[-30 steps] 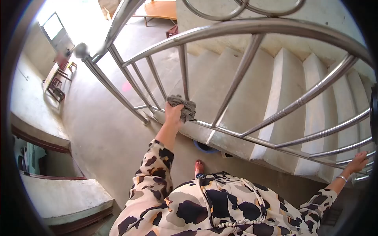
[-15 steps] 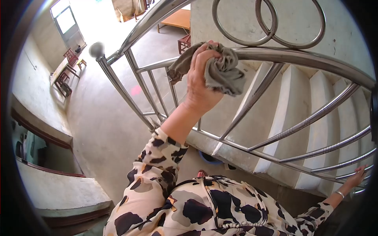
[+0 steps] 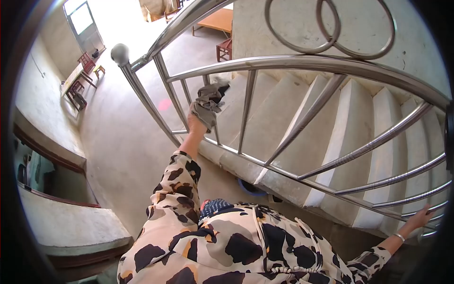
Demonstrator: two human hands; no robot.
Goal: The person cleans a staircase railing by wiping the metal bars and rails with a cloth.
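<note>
A crumpled grey cloth (image 3: 206, 110) is wrapped about one of the thin upright bars near the lower end of the stair railing (image 3: 302, 63). My left hand (image 3: 196, 124) is closed on this cloth, which covers most of its fingers. Far to the right, my right hand (image 3: 419, 218) holds a metal railing bar (image 3: 437, 208), a bracelet at its wrist. The railing is shiny metal, with a curved top rail and interlocking rings (image 3: 326, 40) above it.
Concrete stairs (image 3: 288, 106) rise behind the railing. A ball-topped end post (image 3: 120, 55) stands to the left. Beyond are an orange table (image 3: 213, 22), a red chair (image 3: 224, 49) and a long side table (image 3: 74, 81). A blue basin (image 3: 250, 188) sits beneath the stairs.
My left hand has moved with the cloth from the top rail, down and left, to an upright bar. My right hand stays at the bars, shifted slightly.
</note>
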